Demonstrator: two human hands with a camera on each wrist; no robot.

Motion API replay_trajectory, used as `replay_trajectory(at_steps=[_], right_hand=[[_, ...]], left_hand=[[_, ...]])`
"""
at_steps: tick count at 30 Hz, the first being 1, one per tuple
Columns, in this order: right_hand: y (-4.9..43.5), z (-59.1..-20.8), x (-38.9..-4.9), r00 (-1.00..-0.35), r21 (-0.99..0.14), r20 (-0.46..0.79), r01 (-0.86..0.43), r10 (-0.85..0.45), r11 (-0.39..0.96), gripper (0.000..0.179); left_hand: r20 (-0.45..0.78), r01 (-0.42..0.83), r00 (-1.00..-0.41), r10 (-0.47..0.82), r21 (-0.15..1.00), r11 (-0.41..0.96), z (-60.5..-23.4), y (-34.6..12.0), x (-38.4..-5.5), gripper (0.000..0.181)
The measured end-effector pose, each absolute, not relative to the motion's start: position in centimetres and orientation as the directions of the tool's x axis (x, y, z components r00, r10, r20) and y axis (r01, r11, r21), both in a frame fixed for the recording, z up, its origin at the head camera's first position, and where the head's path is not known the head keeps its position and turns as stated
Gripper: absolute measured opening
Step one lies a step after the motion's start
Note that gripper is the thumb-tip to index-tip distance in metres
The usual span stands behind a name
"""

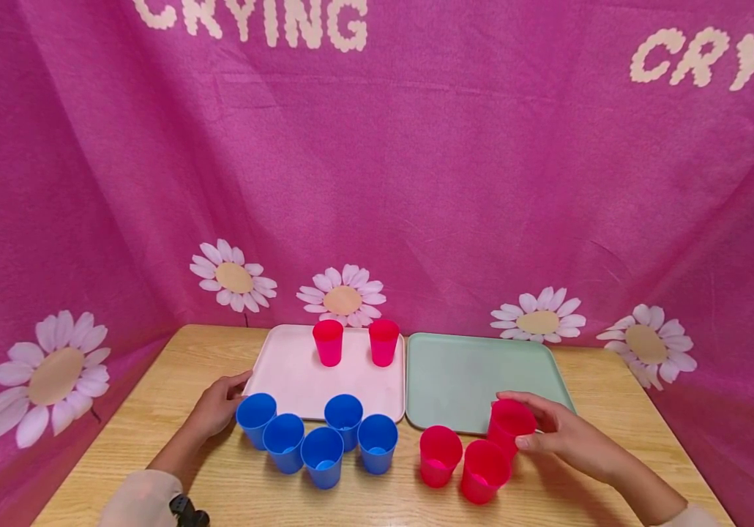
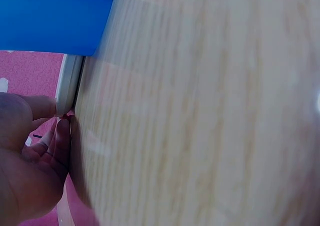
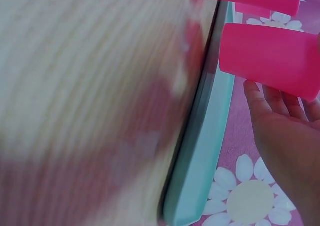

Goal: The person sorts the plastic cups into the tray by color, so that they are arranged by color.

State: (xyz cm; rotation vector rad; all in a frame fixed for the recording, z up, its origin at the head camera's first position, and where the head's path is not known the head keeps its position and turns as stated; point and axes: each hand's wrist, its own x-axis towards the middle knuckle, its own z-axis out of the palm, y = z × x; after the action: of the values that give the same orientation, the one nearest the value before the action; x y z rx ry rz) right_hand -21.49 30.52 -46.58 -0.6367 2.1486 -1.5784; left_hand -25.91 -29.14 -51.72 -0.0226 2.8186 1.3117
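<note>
Right now your right hand [image 1: 564, 435] curls round a red plastic cup [image 1: 511, 424], thumb on the near side and fingers over the far rim, holding it upright at the near edge of the mint-green rectangular tray [image 1: 476, 373]. In the right wrist view the same cup [image 3: 272, 58] sits just off your fingertips [image 3: 260, 98], with the green tray's rim [image 3: 205, 151] running alongside.

At seven o'clock from that cup, two more red cups stand on the wooden table [image 1: 153, 424]: one [image 1: 484, 471] just beside it and another [image 1: 439, 455] further toward nine o'clock, the pair touching or nearly so.

Your left hand [image 1: 217, 405] rests with relaxed fingers at the near left corner of the pale pink tray [image 1: 291, 366]; the left wrist view shows a fingertip [image 2: 47, 105] against that tray's rim [image 2: 67, 85]. At three o'clock from this hand, five blue plastic cups [image 1: 320, 439] cluster close together on the table, the nearest one [image 1: 256, 418] just beside your fingers.

Two pink-red cups [image 1: 328, 342] [image 1: 383, 342] stand upright, well apart from each other, along the far edge of the pink tray.
</note>
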Motion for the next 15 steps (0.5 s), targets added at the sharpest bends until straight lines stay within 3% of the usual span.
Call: replay_trajectory(at_steps=[15], right_hand=[[28.3, -45.7, -25.3, -0.769, -0.968, 0.021, -0.176, -0.639, 0.18, 0.063]], left_hand=[[-0.027, -0.023, -1.0, -0.004, 0.756, 0.654, -51.4, -29.0, -25.9, 0.056]])
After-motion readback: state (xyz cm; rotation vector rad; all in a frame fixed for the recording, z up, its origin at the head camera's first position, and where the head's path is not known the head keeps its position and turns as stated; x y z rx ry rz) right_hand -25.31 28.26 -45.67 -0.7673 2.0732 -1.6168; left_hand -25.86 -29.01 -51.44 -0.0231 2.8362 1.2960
